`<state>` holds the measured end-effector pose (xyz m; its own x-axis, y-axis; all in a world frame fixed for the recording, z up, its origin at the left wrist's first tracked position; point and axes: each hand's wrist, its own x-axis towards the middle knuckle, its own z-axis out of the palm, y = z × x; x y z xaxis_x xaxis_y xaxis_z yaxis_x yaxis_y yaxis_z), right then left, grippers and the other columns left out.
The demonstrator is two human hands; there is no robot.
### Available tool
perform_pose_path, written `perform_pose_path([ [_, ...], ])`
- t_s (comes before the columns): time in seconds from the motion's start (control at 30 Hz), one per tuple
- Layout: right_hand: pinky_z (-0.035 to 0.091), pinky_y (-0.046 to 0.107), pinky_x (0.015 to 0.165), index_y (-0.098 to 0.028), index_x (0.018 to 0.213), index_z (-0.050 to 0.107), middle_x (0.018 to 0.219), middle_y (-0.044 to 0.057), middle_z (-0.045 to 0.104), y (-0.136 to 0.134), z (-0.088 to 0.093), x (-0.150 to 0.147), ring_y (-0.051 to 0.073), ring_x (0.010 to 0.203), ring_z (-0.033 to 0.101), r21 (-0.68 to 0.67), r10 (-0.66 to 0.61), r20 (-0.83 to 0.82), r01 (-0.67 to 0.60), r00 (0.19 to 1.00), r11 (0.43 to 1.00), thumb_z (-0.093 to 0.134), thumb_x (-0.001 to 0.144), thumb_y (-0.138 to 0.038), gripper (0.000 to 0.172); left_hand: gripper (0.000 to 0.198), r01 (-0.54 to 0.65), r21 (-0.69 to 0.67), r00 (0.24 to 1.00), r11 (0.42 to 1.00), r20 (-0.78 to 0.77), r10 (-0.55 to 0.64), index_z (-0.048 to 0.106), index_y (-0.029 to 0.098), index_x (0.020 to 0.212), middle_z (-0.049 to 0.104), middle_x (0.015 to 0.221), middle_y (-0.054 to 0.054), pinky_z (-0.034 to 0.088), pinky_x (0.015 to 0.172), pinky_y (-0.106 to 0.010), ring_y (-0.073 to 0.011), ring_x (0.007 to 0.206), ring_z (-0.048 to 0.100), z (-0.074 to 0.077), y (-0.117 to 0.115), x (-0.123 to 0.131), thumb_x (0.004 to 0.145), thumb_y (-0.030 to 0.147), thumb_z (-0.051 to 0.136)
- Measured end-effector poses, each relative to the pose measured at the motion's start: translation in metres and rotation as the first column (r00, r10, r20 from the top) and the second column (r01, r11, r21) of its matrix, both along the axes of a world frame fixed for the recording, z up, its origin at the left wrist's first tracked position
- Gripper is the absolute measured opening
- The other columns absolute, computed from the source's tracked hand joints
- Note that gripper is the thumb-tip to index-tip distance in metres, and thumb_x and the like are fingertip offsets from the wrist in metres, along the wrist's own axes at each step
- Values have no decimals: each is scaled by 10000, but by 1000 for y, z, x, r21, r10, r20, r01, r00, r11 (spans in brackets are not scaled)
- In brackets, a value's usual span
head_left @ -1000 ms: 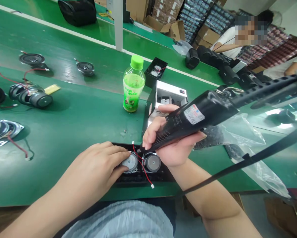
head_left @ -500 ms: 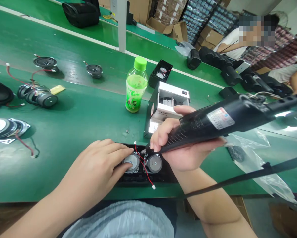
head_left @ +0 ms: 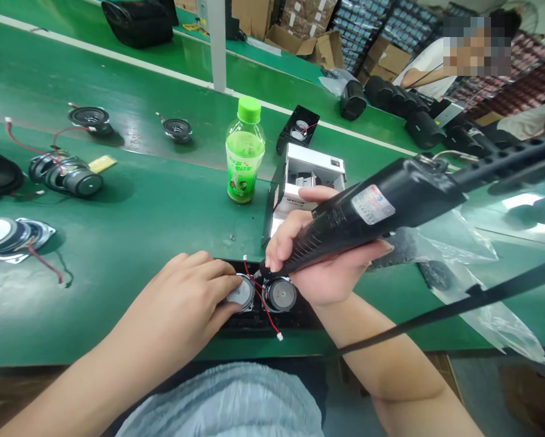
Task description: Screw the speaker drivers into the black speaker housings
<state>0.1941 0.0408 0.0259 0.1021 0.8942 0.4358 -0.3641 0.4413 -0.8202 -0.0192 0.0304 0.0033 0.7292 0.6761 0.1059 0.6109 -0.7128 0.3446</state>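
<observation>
A black speaker panel [head_left: 272,325] lies along the near edge of the bench with two round speaker drivers set in it, magnets up. My left hand [head_left: 193,297] grips the left driver [head_left: 244,294] between thumb and fingers, covering part of it. Wrapped around a black electric screwdriver [head_left: 345,221], my right hand [head_left: 320,273] slants the tool down between the two drivers. The bit's tip is hard to make out there. Beside it sits the right driver [head_left: 282,295]. Red wires [head_left: 267,309] with white plugs cross between the drivers.
Behind my right hand stands a white screw feeder [head_left: 313,159], with a green drink bottle [head_left: 246,152] next to it. Loose speakers [head_left: 88,181] lie to the left. Plastic bags [head_left: 459,243] lie right. A strap [head_left: 436,321] crosses my right forearm. A co-worker [head_left: 431,67] is at the far right.
The screwdriver's body has swung left and stands a little steeper, with my right hand following. My left hand stays on the left driver. The whole view has shifted slightly.
</observation>
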Motion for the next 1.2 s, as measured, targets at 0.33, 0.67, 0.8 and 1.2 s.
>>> perform_pose_path([
  [0.33,476,340,347,-329,1204,626,578,-66,609,3,-1,-4,178,343,507,1,-20,39,20,999,1000,402,911,-977,746,243,-6,-79,999,997,-45,3,818,262,1169,852,1206,-40,447,868,-470,-304,1062,731,-3,0,-1,966,392,843],
  [0.67,499,348,369,-324,1244,670,619,-57,657,4,-4,4,184,376,544,38,-14,67,12,998,999,454,1001,-843,613,217,-15,-73,1000,997,10,16,820,277,1180,854,1223,-42,453,882,-466,-291,1068,739,-6,-1,-3,1053,420,716],
  [0.8,499,347,350,-321,1241,651,611,-58,645,5,-4,6,189,359,551,69,-27,72,22,997,997,410,991,-878,657,242,-16,-63,1000,998,24,18,810,269,1224,852,1212,-36,455,872,-465,-279,1039,725,-6,-1,-3,1071,409,686],
  [1.2,440,325,323,-321,1227,659,588,-50,584,6,-1,6,179,350,502,55,-155,-31,156,987,986,297,938,-971,799,267,-14,137,1000,990,-14,16,840,252,944,758,783,-41,413,705,-438,-271,770,643,16,8,22,1068,298,608],
])
